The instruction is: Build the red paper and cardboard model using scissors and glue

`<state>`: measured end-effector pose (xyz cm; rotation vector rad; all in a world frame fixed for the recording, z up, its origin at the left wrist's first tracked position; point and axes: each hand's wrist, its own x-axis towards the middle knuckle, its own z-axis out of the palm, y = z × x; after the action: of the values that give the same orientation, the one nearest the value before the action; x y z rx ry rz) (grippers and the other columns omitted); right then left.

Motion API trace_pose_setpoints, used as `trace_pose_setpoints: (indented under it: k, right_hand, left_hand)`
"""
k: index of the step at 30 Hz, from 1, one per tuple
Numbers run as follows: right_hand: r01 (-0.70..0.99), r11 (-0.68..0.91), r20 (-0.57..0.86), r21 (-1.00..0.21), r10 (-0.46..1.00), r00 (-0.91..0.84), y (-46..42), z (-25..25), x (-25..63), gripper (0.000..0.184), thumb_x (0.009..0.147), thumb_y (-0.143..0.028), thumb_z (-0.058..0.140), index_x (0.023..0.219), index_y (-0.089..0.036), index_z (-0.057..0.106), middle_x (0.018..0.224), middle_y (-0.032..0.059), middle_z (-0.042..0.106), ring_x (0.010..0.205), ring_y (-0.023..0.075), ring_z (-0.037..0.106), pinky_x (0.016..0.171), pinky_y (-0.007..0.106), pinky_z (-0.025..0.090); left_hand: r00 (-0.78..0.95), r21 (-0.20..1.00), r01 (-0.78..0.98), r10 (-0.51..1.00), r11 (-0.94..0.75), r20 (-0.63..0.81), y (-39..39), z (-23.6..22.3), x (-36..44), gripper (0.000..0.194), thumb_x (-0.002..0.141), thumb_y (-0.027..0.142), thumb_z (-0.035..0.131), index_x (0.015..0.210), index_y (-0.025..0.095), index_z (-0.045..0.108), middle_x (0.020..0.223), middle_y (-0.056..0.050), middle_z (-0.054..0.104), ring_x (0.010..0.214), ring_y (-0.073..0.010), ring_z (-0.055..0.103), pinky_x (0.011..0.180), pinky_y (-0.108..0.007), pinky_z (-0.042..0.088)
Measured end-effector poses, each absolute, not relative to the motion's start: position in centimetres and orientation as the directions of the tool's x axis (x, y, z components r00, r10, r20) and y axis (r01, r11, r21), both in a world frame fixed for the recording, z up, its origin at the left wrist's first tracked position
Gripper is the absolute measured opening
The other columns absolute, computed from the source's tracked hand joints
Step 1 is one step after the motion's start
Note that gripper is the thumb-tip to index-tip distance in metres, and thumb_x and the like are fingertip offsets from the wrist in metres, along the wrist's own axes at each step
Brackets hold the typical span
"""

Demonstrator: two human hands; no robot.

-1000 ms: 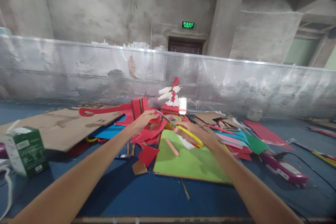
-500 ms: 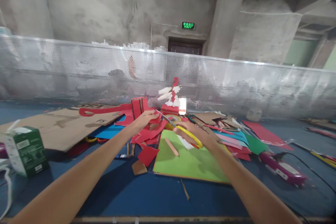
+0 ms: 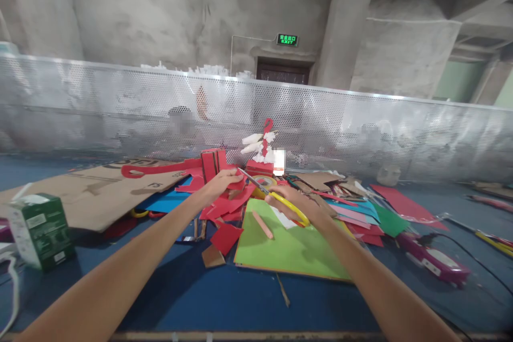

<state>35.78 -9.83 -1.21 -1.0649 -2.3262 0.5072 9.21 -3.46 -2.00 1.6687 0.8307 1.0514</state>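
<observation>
My right hand is closed round the yellow handles of a pair of scissors, whose blades point up and left. A piece of red paper is pinched in my left hand, close to the blade tips. Whether the blades touch the paper I cannot tell. Below the scissors lies a green sheet with a pinkish strip on it. Red scraps are heaped under and beside my left hand. Behind it stands a red cardboard block.
Flattened cardboard and a green box lie to the left. A roll of yellow tape sits behind the scissors, near white flowers on a red base. Coloured paper and a purple device with a cable are at right.
</observation>
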Motion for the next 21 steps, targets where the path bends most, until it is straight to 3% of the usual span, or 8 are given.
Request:
trace_pose_setpoints:
  k: [4, 9, 13, 21]
  right_hand:
    - [0.593, 0.592, 0.302, -0.546, 0.799, -0.52, -10.2, -0.9, 35.6, 0.046, 0.095, -0.064, 0.056, 0.102, -0.019, 0.062, 0.079, 0.0013, 0.06, 0.056, 0.0117, 0.05, 0.053, 0.026, 0.038]
    - [0.598, 0.565, 0.281, -0.569, 0.817, -0.504, -10.8, -0.6, 35.6, 0.05, 0.096, -0.067, 0.051, 0.098, -0.018, 0.06, 0.07, -0.0021, 0.053, 0.05, 0.0094, 0.043, 0.048, 0.024, 0.034]
    - [0.569, 0.53, 0.222, -0.629, 0.824, -0.522, -10.8, -0.8, 35.8, 0.056, 0.097, -0.07, 0.045, 0.111, -0.018, 0.06, 0.073, -0.0004, 0.055, 0.053, 0.0113, 0.048, 0.048, 0.025, 0.037]
    - [0.539, 0.616, 0.245, -0.574, 0.757, -0.605, -11.7, 0.1, 35.5, 0.059, 0.093, -0.073, 0.051, 0.114, -0.02, 0.064, 0.084, 0.0039, 0.056, 0.066, 0.0156, 0.051, 0.055, 0.028, 0.041]
  left_hand:
    - [0.43, 0.946, 0.069, 0.865, -0.317, 0.259, -3.5, -2.1, 9.2, 0.037, 0.085, 0.046, 0.07, 0.066, 0.017, 0.056, 0.05, 0.002, 0.05, 0.042, -0.01, 0.045, 0.046, -0.025, 0.03]
    - [0.422, 0.947, 0.069, 0.869, -0.315, 0.259, -3.5, -2.0, 9.2, 0.038, 0.083, 0.044, 0.071, 0.063, 0.018, 0.053, 0.049, 0.003, 0.047, 0.042, -0.0097, 0.044, 0.046, -0.024, 0.031]
    - [0.37, 0.958, 0.045, 0.896, -0.283, 0.247, -3.7, -1.8, 9.4, 0.036, 0.08, 0.045, 0.073, 0.065, 0.018, 0.054, 0.05, 0.003, 0.048, 0.041, -0.0094, 0.043, 0.044, -0.024, 0.03]
    - [0.416, 0.951, 0.051, 0.872, -0.305, 0.258, -3.4, -2.3, 9.1, 0.038, 0.085, 0.047, 0.069, 0.066, 0.018, 0.055, 0.05, 0.002, 0.049, 0.042, -0.0103, 0.044, 0.045, -0.024, 0.031]
